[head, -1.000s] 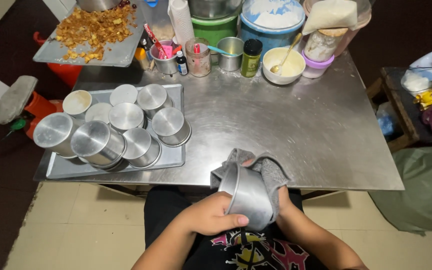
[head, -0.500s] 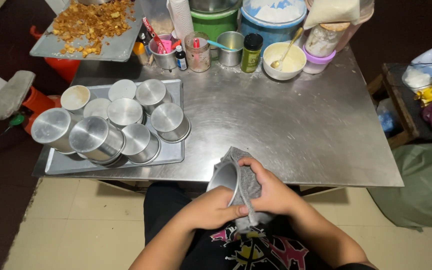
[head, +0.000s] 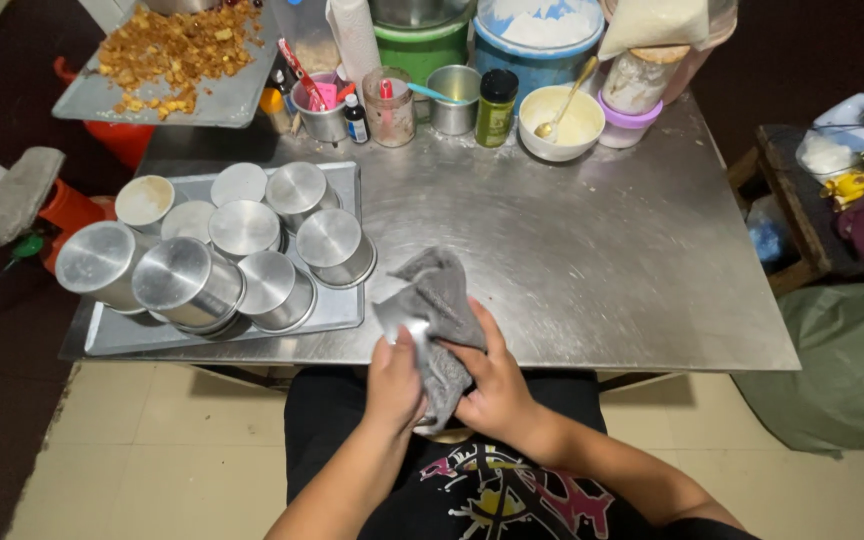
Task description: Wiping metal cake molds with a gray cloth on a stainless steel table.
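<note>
My left hand (head: 395,380) grips a shiny metal cup (head: 399,318) at the near edge of the steel table (head: 592,250). A grey cloth (head: 442,300) wraps most of the cup. My right hand (head: 492,385) presses the cloth against the cup from the right side. Only a small part of the cup's rim shows above my left fingers. To the left, a metal tray (head: 347,305) holds several upturned metal cups (head: 242,230), some stacked.
At the table's far edge stand a tray of fried crumbs (head: 172,60), a cream bowl with a spoon (head: 560,120), small jars and bottles (head: 382,105), and large blue and green tubs (head: 532,40). A low stand with clutter (head: 842,190) is at right.
The cup and cloth have moved up and left toward the table edge. The cloth now covers more of the cup, and my right hand has shifted over it.
</note>
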